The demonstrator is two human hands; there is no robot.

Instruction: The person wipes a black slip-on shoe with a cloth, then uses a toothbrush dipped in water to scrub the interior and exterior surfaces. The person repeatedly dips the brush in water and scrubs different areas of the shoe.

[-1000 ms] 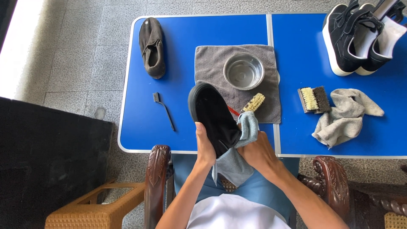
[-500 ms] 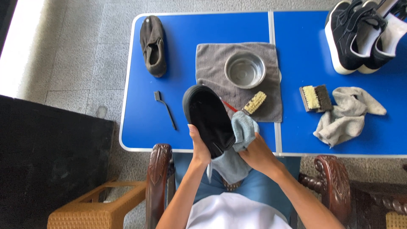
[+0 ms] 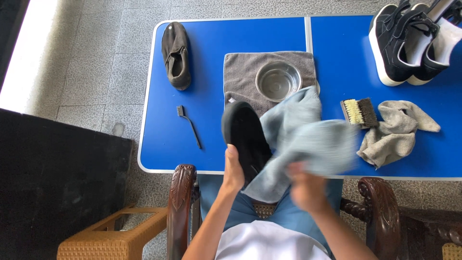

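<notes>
Head view: shoe (image 3: 244, 137) over table edge (image 3: 192, 171)

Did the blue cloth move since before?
Yes. The blue cloth, bunched beside the black shoe earlier, now spreads out toward the brush, blurring with the right hand.

The black shoe (image 3: 245, 137) is a low, dark slip-on with a rounded toe, held up above the near edge of the blue table with its toe pointing away and a little to the left, tilted so that its dark side and sole face the camera. Its heel end sits in the grip of the left hand. The cloth (image 3: 308, 142) is soft and pale blue-grey (blurred, so its folds are hard to read), spread wide in the air to the right of the shoe, one part draped against the shoe's right side and another bunched lower down at the right hand
</notes>
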